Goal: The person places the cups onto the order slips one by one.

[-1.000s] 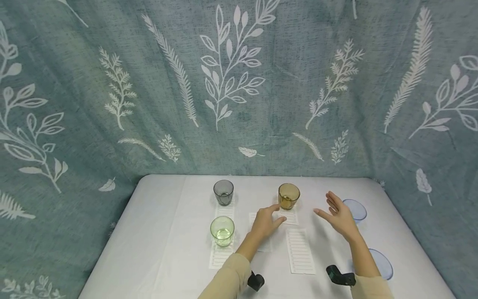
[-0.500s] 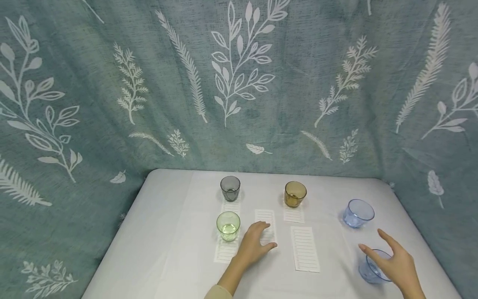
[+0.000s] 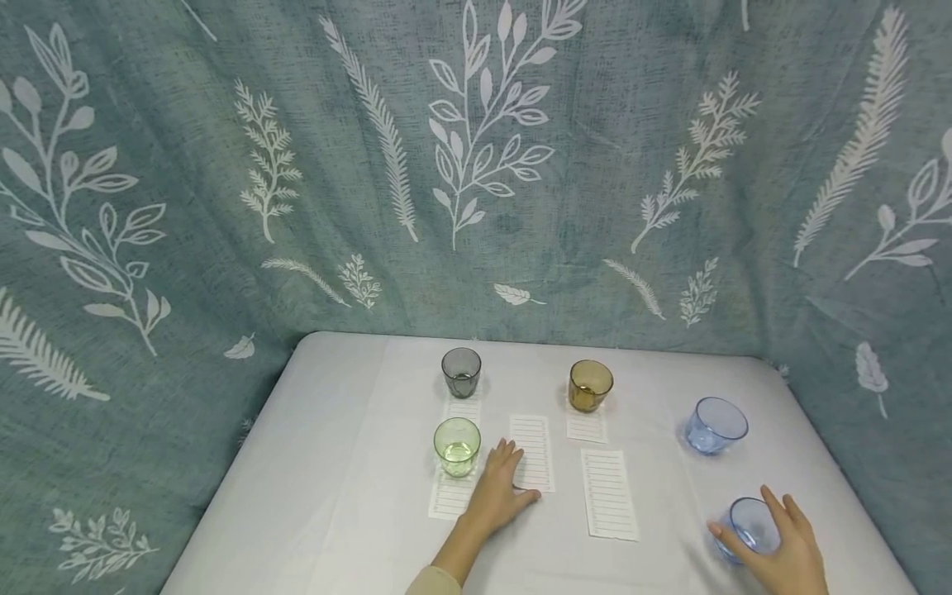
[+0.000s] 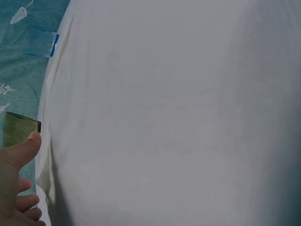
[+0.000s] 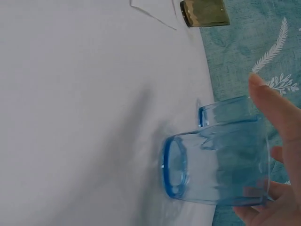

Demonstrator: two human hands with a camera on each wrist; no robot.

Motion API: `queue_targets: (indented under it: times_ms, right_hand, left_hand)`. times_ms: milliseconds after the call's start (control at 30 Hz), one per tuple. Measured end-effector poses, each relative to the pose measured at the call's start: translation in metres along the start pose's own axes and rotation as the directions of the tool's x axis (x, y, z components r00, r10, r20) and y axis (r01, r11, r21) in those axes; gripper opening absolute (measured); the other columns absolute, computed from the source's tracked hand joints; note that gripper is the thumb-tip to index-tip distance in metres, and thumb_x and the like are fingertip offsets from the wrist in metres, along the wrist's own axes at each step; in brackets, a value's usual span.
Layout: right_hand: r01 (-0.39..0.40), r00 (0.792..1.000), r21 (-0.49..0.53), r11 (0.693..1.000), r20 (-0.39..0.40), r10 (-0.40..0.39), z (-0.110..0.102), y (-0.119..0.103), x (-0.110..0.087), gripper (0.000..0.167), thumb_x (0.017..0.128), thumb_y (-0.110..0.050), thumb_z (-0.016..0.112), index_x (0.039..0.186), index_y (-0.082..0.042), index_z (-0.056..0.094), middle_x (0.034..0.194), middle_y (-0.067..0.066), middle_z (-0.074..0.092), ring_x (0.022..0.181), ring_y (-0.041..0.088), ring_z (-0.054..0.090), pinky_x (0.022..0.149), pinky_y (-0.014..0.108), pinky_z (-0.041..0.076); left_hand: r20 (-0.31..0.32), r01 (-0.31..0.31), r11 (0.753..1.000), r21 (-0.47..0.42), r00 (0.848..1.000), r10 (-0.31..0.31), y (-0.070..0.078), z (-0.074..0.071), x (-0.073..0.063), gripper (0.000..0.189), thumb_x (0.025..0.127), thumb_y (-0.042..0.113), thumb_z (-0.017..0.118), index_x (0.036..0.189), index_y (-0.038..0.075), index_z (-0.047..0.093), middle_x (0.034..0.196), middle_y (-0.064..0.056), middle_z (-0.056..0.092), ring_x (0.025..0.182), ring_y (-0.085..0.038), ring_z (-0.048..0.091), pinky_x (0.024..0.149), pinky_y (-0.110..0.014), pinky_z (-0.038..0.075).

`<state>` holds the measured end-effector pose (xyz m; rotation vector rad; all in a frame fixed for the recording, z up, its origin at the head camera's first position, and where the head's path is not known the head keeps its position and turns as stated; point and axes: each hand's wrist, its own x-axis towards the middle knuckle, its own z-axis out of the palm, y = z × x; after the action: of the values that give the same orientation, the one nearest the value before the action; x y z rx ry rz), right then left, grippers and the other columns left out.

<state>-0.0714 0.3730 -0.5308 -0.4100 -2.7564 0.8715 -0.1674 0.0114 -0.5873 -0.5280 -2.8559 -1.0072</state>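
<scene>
Your right hand [image 3: 781, 549] wraps a blue cup [image 3: 753, 526] at the table's [image 3: 335, 463] near right corner: thumb on its left side, fingers round the far/right side, cup upright on the cloth. Wrist view confirms the grasp w/ fingers [image 5: 277, 117] curled over the blue cup's [image 5: 221, 155] wall; its base is on the table [image 5: 84, 117]. Your left hand [image 3: 497, 489] lies palm-down, fingers relaxed & slightly spread, holding nothing; fingertips rest on the lower end of the mid card [image 3: 533, 453], just right of the green cup [image 3: 457, 447]. Left wrist view shows only the thumb [image 4: 19, 150] and curled fingertips at the frame's left edge, w/ a sliver of the green cup [image 4: 21, 129] behind and bare cloth [image 4: 164, 117] elsewhere. Layout, head view: grey cup [image 3: 461, 373] at back left on the top of a lined card [image 3: 461, 411]; green cup in front of it on a 2nd card [image 3: 449, 496]; amber cup [image 3: 591, 385] at back centre-right, a short card [image 3: 587, 426] just in front; a long card [image 3: 609, 494] nearer you, w/o a cup, between your hands. A 2nd blue cup [image 3: 715, 426] sits tilted, well apart from the held one, toward the back right. Backdrop: teal leaf-print curtain [image 3: 476, 165] on 3 sides.
</scene>
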Motion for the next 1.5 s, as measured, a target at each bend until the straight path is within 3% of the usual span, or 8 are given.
queue_targets:
  times_ms: [167, 333, 733, 967, 1033, 1167, 1333, 1500]
  right_hand:
    - [-0.119, 0.993, 0.023, 0.993, 0.010, 0.118, 0.002, 0.004, -0.004, 0.111, 0.071, -0.040, 0.080, 0.146, 0.007, 0.014, 0.139, 0.043, 0.023, 0.125, 0.057, 0.028, 0.097, 0.072, 0.026]
    - [-0.260, 0.960, 0.020, 0.965, 0.116, 0.256, 0.002, 0.008, -0.002, 0.116, 0.073, -0.046, 0.077, 0.147, 0.007, 0.004, 0.134, 0.044, 0.030, 0.118, 0.056, 0.036, 0.098, 0.065, 0.031]
    - [-0.372, 0.925, 0.120, 0.921, 0.126, 0.357, 0.008, 0.011, -0.008, 0.115, 0.076, -0.045, 0.075, 0.148, 0.003, 0.000, 0.140, 0.037, 0.030, 0.125, 0.053, 0.034, 0.103, 0.061, 0.030]
    - [-0.515, 0.852, 0.163, 0.841, 0.200, 0.483, 0.012, 0.017, -0.009, 0.123, 0.075, -0.057, 0.070, 0.147, 0.000, -0.011, 0.148, 0.036, 0.001, 0.129, 0.057, 0.020, 0.105, 0.063, 0.024]
    - [-0.532, 0.845, 0.198, 0.823, 0.190, 0.501, 0.014, 0.016, -0.010, 0.123, 0.075, -0.057, 0.070, 0.147, 0.001, -0.010, 0.148, 0.035, 0.005, 0.131, 0.055, 0.018, 0.106, 0.061, 0.024]
    - [-0.502, 0.860, 0.331, 0.799, 0.093, 0.502, 0.019, 0.006, -0.012, 0.113, 0.075, -0.047, 0.075, 0.150, -0.001, 0.004, 0.147, 0.029, 0.025, 0.132, 0.049, 0.025, 0.109, 0.049, 0.027]
    - [-0.395, 0.907, 0.397, 0.828, 0.029, 0.419, 0.019, -0.014, -0.011, 0.100, 0.075, -0.032, 0.080, 0.149, -0.002, 0.019, 0.144, 0.028, 0.034, 0.132, 0.043, 0.032, 0.107, 0.023, 0.026]
    - [-0.275, 0.961, 0.396, 0.876, 0.084, 0.264, 0.032, -0.017, 0.005, 0.100, 0.076, -0.028, 0.080, 0.149, -0.002, 0.017, 0.148, 0.028, 0.026, 0.134, 0.045, 0.027, 0.109, 0.029, 0.026]
  left_hand:
    - [0.028, 0.001, 1.000, 0.028, 1.000, -0.002, -0.008, 0.003, 0.000, 0.073, 0.078, 0.036, 0.073, 0.132, -0.005, 0.048, 0.142, -0.023, 0.041, 0.137, -0.034, 0.030, 0.113, -0.045, 0.024]
    - [0.038, -0.041, 0.995, 0.093, 0.999, 0.037, -0.012, 0.006, -0.001, 0.068, 0.081, 0.039, 0.070, 0.130, -0.003, 0.051, 0.142, -0.020, 0.042, 0.138, -0.033, 0.030, 0.113, -0.045, 0.024]
    - [0.073, -0.099, 0.987, 0.126, 0.993, 0.090, -0.014, 0.003, 0.001, 0.056, 0.085, 0.039, 0.065, 0.125, 0.000, 0.058, 0.139, -0.016, 0.047, 0.136, -0.033, 0.033, 0.113, -0.046, 0.025]
    - [0.076, -0.107, 0.987, 0.118, 0.992, 0.098, -0.016, 0.003, 0.002, 0.051, 0.089, 0.027, 0.062, 0.128, -0.004, 0.054, 0.139, -0.019, 0.047, 0.135, -0.033, 0.034, 0.113, -0.046, 0.025]
    - [0.075, -0.109, 0.987, 0.116, 0.992, 0.101, -0.016, 0.004, 0.002, 0.050, 0.087, 0.025, 0.064, 0.127, -0.005, 0.055, 0.139, -0.019, 0.047, 0.135, -0.033, 0.035, 0.112, -0.046, 0.026]
    - [0.085, -0.097, 0.989, 0.109, 0.992, 0.088, -0.016, 0.003, 0.002, 0.050, 0.087, 0.025, 0.065, 0.126, -0.004, 0.055, 0.139, -0.017, 0.047, 0.136, -0.032, 0.034, 0.113, -0.045, 0.026]
    - [0.080, -0.086, 0.992, 0.094, 0.994, 0.079, -0.016, 0.003, 0.002, 0.050, 0.086, 0.025, 0.066, 0.126, -0.004, 0.056, 0.139, -0.016, 0.048, 0.135, -0.031, 0.035, 0.113, -0.045, 0.025]
    - [0.060, -0.090, 0.994, 0.060, 0.994, 0.087, -0.017, 0.003, 0.003, 0.049, 0.085, 0.024, 0.067, 0.124, -0.004, 0.057, 0.137, -0.017, 0.049, 0.134, -0.032, 0.036, 0.112, -0.046, 0.026]
